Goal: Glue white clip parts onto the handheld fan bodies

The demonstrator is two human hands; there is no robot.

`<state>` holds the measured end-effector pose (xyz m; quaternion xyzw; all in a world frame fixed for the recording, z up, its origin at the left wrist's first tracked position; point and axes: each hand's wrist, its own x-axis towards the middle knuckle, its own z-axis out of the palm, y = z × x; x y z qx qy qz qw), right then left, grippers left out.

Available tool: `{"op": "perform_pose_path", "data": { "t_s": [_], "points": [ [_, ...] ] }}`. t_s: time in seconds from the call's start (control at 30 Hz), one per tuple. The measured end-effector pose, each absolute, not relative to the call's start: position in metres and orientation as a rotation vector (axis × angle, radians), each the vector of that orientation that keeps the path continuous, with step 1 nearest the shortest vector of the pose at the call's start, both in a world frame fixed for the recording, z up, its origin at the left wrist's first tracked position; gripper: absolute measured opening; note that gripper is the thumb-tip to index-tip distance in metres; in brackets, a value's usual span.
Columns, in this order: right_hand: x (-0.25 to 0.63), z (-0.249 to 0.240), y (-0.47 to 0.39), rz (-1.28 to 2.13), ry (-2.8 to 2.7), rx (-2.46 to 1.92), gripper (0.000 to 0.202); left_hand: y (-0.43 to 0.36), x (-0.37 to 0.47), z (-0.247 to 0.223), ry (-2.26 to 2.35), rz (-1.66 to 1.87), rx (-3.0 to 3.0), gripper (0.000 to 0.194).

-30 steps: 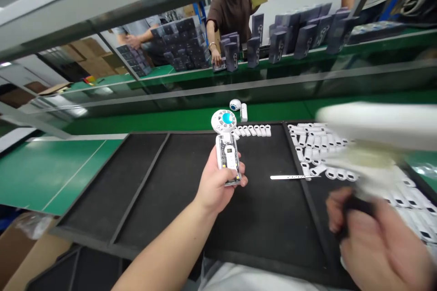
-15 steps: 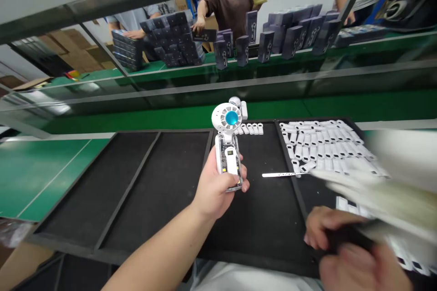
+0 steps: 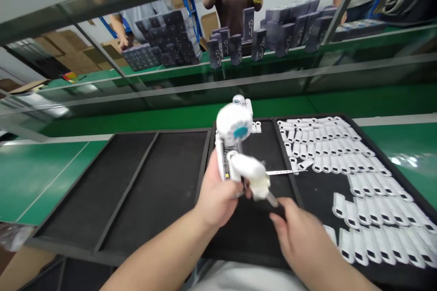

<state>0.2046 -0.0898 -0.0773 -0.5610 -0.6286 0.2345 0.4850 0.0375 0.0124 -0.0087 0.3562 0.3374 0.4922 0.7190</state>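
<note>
In my left hand (image 3: 218, 195) is a white handheld fan (image 3: 233, 120), held upright, with a blue round centre on its head and inner parts showing in its handle. My fingers wrap round that handle. My right hand (image 3: 300, 232) grips a mallet (image 3: 251, 169) by its dark handle; its blurred white head is over the fan's handle, and whether they touch I cannot tell. A yellowish patch shows on the mallet head, above a short metal shaft. Behind the mallet, a thin white perforated strip (image 3: 282, 172) lies across the tray divider.
A black divided tray (image 3: 170, 177) spans the bench. Its right compartment holds rows of white cover pieces (image 3: 334, 145) with dark windows. Another small white fan (image 3: 239, 99) stands behind mine. Beyond the glass, people handle dark boxes (image 3: 177, 32) on a green bench.
My right hand has swung in from the lower right, bringing the mallet over to the fan. The fan head has tilted slightly. Across the bench, a person has raised a box.
</note>
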Motion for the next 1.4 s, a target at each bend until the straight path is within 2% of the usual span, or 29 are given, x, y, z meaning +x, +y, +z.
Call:
{"op": "perform_pose_path", "data": {
  "t_s": [0.13,0.23,0.3,0.47,0.6,0.77,0.97,1.17,1.3,1.4],
  "points": [
    [0.202,-0.082,-0.089,0.392,-1.767,-1.459,0.022,0.012,0.039,-0.016,0.741,1.058,0.757,0.046],
    [0.212,-0.078,-0.093,0.361,-1.633,-1.490,0.022,0.010,0.036,-0.020,0.704,1.058,0.755,0.050],
    [0.219,-0.072,-0.090,0.295,-1.604,-1.476,0.022,0.008,0.036,-0.021,0.712,1.041,0.761,0.046],
    [0.220,-0.054,-0.057,0.014,-1.838,-1.516,0.024,-0.001,0.039,-0.024,0.614,0.765,0.787,0.044],
    [0.220,-0.046,-0.042,0.177,-1.827,-1.683,0.023,-0.005,0.040,-0.029,0.624,0.732,0.767,0.041],
    [0.214,-0.061,-0.071,0.242,-1.818,-1.515,0.024,0.002,0.037,-0.030,0.758,0.935,0.722,0.040],
    [0.221,-0.067,-0.096,0.358,-1.833,-1.527,0.022,0.008,0.037,-0.029,0.813,1.018,0.727,0.042],
    [0.221,-0.065,-0.096,0.346,-1.661,-1.582,0.038,0.003,0.041,-0.019,0.804,1.033,0.762,0.047],
    [0.206,-0.081,-0.091,0.306,-1.863,-1.675,0.031,0.000,0.039,-0.024,0.857,1.006,0.742,0.053],
    [0.209,-0.076,-0.094,0.309,-1.881,-1.593,0.024,-0.002,0.037,-0.028,0.841,1.006,0.756,0.053]
  ]
}}
